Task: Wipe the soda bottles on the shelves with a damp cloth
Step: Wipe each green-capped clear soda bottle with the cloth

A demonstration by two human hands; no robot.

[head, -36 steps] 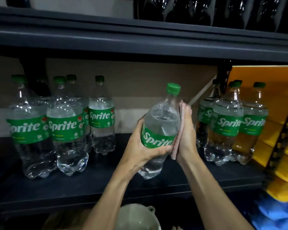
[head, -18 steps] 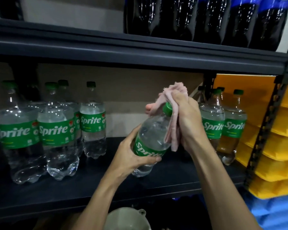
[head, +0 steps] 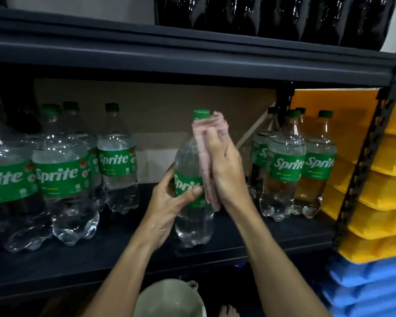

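I hold a clear Sprite bottle point(head: 190, 156) with a green cap upright, its base just above the dark shelf point(head: 124, 255). My left hand point(head: 169, 202) grips it around the green label. A folded pink cloth point(head: 206, 170) lies against the bottle's right side from just under the cap down past the label. My right hand point(head: 226, 175) holds that cloth against the bottle, thumb laid over its front. Several more Sprite bottles point(head: 64, 175) stand at the left, and another group of Sprite bottles point(head: 286, 165) stands at the right.
Dark soda bottles point(head: 261, 14) line the upper shelf. Stacked yellow bins point(head: 386, 179) and blue bins point(head: 375, 284) sit right of the shelf post point(head: 361, 170). A pale bowl with a spout point(head: 169, 300) is below the shelf edge, near a bare foot point(head: 229, 311).
My right hand slid the cloth down from over the cap to the neck and side, so the green cap shows again. The tilted bottle now stands upright.
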